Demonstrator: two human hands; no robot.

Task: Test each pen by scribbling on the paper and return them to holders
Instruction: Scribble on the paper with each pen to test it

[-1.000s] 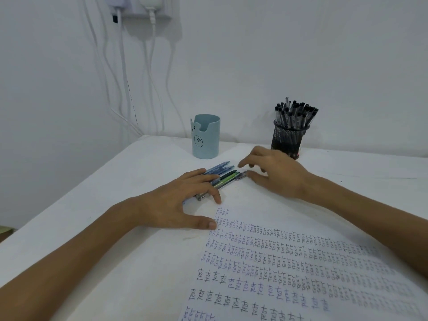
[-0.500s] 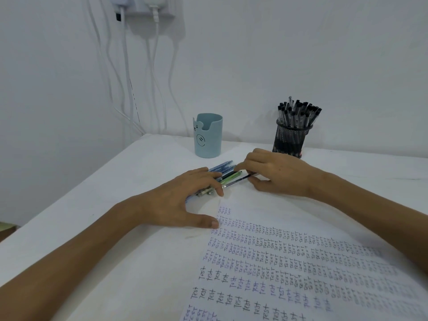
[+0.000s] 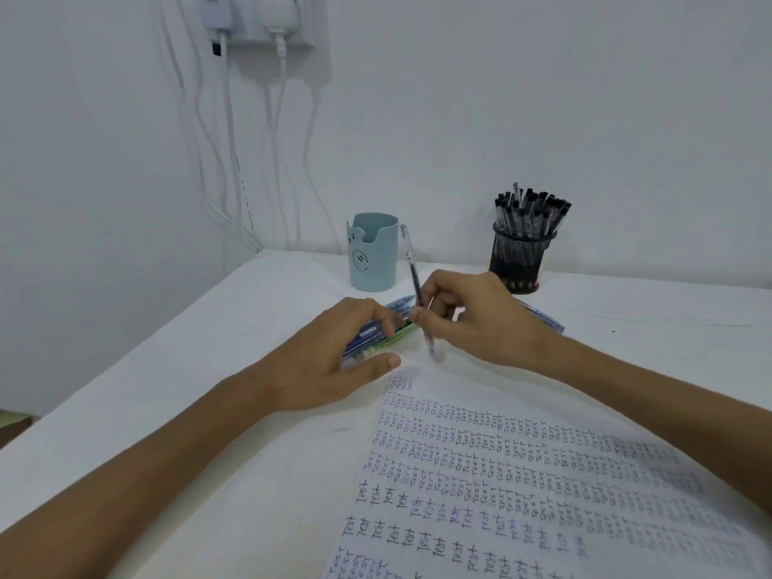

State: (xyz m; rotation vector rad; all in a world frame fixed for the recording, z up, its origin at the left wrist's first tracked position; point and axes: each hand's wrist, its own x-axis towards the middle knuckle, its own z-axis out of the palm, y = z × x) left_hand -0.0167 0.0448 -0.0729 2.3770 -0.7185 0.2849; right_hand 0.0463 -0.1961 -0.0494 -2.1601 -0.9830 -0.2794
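The left hand (image 3: 334,361) is staying put, fingers curled over the bundle of pens (image 3: 376,332) and holding it down on the table (image 3: 250,328), thumb lying flat at its six o'clock. At its three o'clock the right hand (image 3: 480,323), which a second ago was only fingering the pen tips, is now pinching a single pen (image 3: 417,286) between thumb and fingers and lifting it clear, almost upright, with its blurred tip hanging just off the far edge of the paper (image 3: 522,474). I judge that this pen is being brought round for its scribble. The sheet, at five o'clock from the hands, is already carrying row on row of "test", so free space is looking scarce. Charger cables (image 3: 250,119) are hanging at eleven o'clock. The blue holder (image 3: 372,261) is standing at twelve, seemingly without pens. The mesh holder (image 3: 520,252), at one o'clock, is crowded with black-capped pens and may resist another. More pens (image 3: 543,317) are lying just behind the right wrist.
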